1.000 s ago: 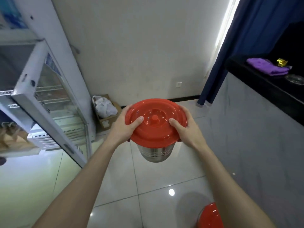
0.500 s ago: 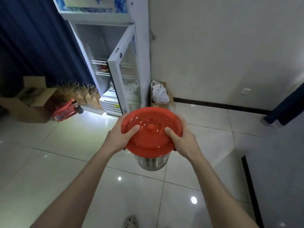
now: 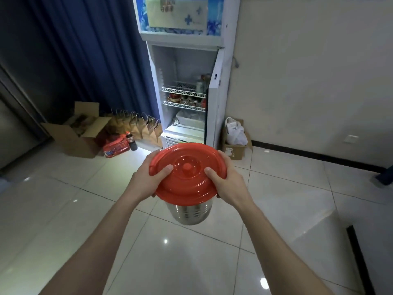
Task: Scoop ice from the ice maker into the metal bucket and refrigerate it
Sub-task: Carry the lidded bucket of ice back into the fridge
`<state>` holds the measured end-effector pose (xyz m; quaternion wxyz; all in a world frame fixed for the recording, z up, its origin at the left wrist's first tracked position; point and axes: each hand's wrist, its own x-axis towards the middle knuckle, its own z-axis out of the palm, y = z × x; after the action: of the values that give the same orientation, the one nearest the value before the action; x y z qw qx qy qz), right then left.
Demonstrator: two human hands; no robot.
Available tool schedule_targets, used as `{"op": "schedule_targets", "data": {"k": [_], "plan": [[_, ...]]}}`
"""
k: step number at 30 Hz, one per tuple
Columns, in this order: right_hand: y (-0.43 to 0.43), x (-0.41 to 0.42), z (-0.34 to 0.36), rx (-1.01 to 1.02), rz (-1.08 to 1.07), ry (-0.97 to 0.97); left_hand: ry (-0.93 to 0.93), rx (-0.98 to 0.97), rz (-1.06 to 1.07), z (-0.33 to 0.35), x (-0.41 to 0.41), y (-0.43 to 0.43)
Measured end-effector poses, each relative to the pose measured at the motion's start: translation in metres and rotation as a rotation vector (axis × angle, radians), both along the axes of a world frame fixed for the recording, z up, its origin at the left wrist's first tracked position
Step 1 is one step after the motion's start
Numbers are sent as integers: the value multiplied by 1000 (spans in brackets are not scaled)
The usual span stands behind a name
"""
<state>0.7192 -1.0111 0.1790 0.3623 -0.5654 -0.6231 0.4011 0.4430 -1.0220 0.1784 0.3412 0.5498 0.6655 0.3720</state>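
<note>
Over glossy tiles [image 3: 191, 254], bucket [image 3: 189, 212], open fridge [image 3: 214, 116], blue curtain [image 3: 95, 50]

I have the left hand [image 3: 146, 179] and right hand [image 3: 230, 183] gripping opposite edges of the red lid [image 3: 187, 182], thumbs on top. The metal bucket [image 3: 190, 212] sits under it, held above the tiled floor [image 3: 180, 252]. Straight ahead stands the display refrigerator [image 3: 180, 22], its door [image 3: 214, 111] open at the right, wire shelves showing.
</note>
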Motion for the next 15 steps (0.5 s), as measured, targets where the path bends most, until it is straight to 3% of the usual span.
{"op": "schedule_targets", "data": {"k": [15], "plan": [[34,-128,24,57,-35,-52,34,27,-35,31,-125,41]]}}
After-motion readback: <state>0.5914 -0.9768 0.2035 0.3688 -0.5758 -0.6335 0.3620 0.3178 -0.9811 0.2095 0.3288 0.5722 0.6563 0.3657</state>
